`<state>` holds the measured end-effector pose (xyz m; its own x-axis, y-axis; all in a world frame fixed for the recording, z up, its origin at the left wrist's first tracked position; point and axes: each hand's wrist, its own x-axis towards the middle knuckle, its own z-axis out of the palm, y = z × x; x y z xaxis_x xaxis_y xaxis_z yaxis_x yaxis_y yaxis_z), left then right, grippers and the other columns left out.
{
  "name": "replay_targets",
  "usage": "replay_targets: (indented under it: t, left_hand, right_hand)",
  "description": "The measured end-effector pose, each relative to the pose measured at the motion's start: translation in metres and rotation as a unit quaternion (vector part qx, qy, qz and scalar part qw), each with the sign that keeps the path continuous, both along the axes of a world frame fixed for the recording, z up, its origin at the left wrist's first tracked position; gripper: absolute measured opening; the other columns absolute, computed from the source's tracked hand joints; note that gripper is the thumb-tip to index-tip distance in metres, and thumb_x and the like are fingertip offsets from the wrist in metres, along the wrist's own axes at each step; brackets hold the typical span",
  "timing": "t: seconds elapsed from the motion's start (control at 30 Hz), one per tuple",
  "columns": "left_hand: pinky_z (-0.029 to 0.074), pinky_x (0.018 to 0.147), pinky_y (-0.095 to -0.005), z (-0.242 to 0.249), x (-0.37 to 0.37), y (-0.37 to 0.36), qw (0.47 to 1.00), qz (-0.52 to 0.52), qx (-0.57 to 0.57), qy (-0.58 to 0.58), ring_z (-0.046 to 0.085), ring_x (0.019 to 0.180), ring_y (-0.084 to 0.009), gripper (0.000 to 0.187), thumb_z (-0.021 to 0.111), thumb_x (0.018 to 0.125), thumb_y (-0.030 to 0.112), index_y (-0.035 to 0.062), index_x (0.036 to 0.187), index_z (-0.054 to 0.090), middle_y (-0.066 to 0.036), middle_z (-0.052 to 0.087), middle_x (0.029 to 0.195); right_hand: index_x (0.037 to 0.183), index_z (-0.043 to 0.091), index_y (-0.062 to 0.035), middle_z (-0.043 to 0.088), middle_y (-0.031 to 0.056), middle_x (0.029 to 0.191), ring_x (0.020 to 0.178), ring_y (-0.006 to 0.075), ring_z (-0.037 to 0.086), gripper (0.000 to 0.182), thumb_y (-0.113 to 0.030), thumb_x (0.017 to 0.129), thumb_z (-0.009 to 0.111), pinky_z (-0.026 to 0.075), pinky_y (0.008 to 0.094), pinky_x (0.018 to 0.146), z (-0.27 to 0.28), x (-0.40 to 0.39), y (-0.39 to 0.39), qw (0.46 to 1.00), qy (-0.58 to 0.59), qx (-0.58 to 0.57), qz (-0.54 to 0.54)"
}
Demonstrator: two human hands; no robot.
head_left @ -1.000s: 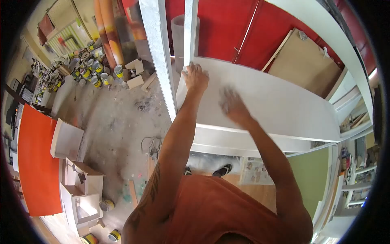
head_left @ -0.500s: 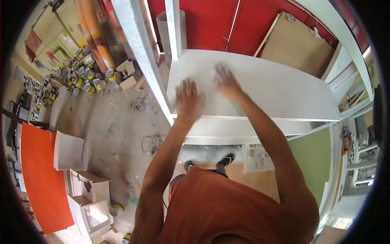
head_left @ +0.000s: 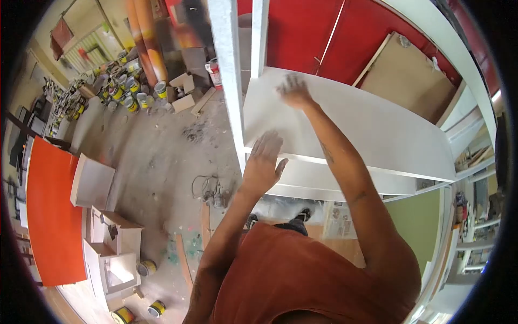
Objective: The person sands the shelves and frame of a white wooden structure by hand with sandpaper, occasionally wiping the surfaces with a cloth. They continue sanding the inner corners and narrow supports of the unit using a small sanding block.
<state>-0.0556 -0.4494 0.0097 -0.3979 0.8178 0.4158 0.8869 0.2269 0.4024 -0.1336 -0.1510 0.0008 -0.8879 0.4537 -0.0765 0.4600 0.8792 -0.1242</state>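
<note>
A white panel, like a broad shelf in an upright white frame, lies in front of me. My left hand is at its near left edge, fingers stretched out and thumb apart, holding nothing. Farther back, near the panel's far left corner, my right hand is over the white surface, apparently touching it. Its fingers look greyish and are smeared by motion, so I cannot make out whether anything is under them.
White frame posts rise just left of the panel. Several paint cans crowd the far left floor beside a cardboard box. An orange panel and white cabinet pieces stand at lower left. A cable lies on the floor.
My left hand has drawn back toward me, to the panel's near edge. My right hand has shifted slightly toward the far left corner. The view has turned a little left.
</note>
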Motion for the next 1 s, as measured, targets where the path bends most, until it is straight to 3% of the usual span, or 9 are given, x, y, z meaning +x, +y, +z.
replay_targets:
  t: [0.13,0.27,0.43,0.53,0.63,0.73,0.8,0.93,1.0]
  left_hand:
    - [0.046,0.104,-0.0436,0.01,-0.011,-0.017,0.988,0.024,0.064,-0.141,0.055,0.121,-0.0363,0.04,0.061,0.087,0.006,0.0029,0.127,0.058,-0.016,0.06,0.125]
    - [0.051,0.09,-0.0449,0.019,-0.017,-0.026,0.983,-0.027,0.124,-0.135,0.062,0.098,-0.0367,0.046,0.053,0.077,-0.009,0.0047,0.12,0.061,-0.014,0.063,0.105]
    - [0.016,0.126,-0.0511,0.026,-0.005,0.003,0.991,-0.112,-0.062,-0.04,0.031,0.147,-0.0308,0.072,0.065,0.079,0.005,0.0173,0.147,0.045,-0.01,0.046,0.149]
    - [0.018,0.125,-0.0495,0.028,0.004,0.029,0.988,-0.101,-0.068,-0.09,0.037,0.143,-0.0297,0.061,0.069,0.086,0.017,0.0148,0.143,0.05,-0.008,0.05,0.146]
    - [0.044,0.104,-0.0463,0.026,0.014,0.061,0.992,-0.031,0.027,-0.118,0.059,0.116,-0.0295,0.04,0.072,0.087,0.025,0.0124,0.124,0.063,-0.006,0.065,0.122]
    - [0.053,0.075,-0.0389,0.029,0.025,0.095,0.959,0.029,0.18,-0.216,0.068,0.083,-0.025,0.024,0.066,0.096,0.028,0.0056,0.104,0.07,-0.005,0.072,0.092]
    - [0.052,0.075,-0.0371,0.042,0.033,0.12,0.79,0.049,0.31,-0.526,0.069,0.084,-0.0193,0.029,0.063,0.1,0.03,0.0017,0.098,0.068,-0.005,0.069,0.086]
    - [0.051,0.076,-0.0311,0.051,0.053,0.183,0.555,-0.065,0.525,-0.642,0.062,0.081,-0.0129,0.039,0.06,0.102,0.037,-0.0013,0.107,0.067,-0.004,0.067,0.091]
    - [0.051,0.078,-0.0302,0.034,0.039,0.196,0.557,-0.108,0.529,-0.631,0.061,0.083,-0.0131,0.042,0.06,0.102,0.039,-0.0011,0.117,0.063,-0.006,0.067,0.099]
  right_hand:
    - [0.156,0.023,0.0026,0.01,0.0264,0.165,0.154,0.0422,0.005,0.09,-0.058,0.096,0.053,0.008,0.0546,0.124,0.015,0.089,-0.086,0.936,0.032,-0.029,0.348]
    - [0.154,0.026,0.0051,0.018,0.0271,0.162,0.153,0.0415,0.011,0.096,-0.044,0.086,0.072,0.012,0.0506,0.125,0.06,0.174,-0.104,0.915,0.004,-0.098,0.392]
    - [0.156,0.026,-0.001,0.022,0.0234,0.162,0.152,0.037,0.016,0.091,-0.028,0.084,0.074,0.015,0.0476,0.126,0.072,0.214,-0.082,0.912,-0.078,-0.056,0.399]
    - [0.149,0.042,-0.0037,0.044,0.0209,0.15,0.141,0.0393,0.04,0.066,-0.009,0.086,0.063,0.033,0.0465,0.118,0.11,0.216,-0.05,0.91,-0.059,-0.114,0.394]
    - [0.128,0.064,-0.003,0.072,0.0141,0.113,0.107,0.0264,0.069,0.036,0.0,0.093,0.056,0.05,0.0342,0.096,0.147,0.203,-0.014,0.903,0.032,-0.341,0.261]
    - [0.137,0.056,-0.0022,0.067,0.0121,0.125,0.118,0.0224,0.063,0.043,-0.008,0.095,0.064,0.047,0.0352,0.103,0.166,0.177,0.026,0.887,0.024,-0.401,0.227]
    - [0.15,0.039,-0.0036,0.057,0.0144,0.139,0.129,0.0249,0.054,0.068,-0.011,0.091,0.072,0.043,0.0408,0.108,0.162,0.156,0.04,0.65,0.2,-0.691,0.245]
    - [0.15,0.034,-0.0008,0.058,0.0107,0.131,0.126,0.021,0.052,0.069,-0.008,0.092,0.07,0.044,0.0389,0.106,0.151,0.127,0.032,0.759,0.155,-0.533,0.339]
    - [0.146,0.042,0.0002,0.058,0.0084,0.131,0.121,0.0163,0.053,0.054,-0.009,0.097,0.064,0.043,0.0336,0.105,0.149,0.107,0.041,0.831,0.095,-0.438,0.329]
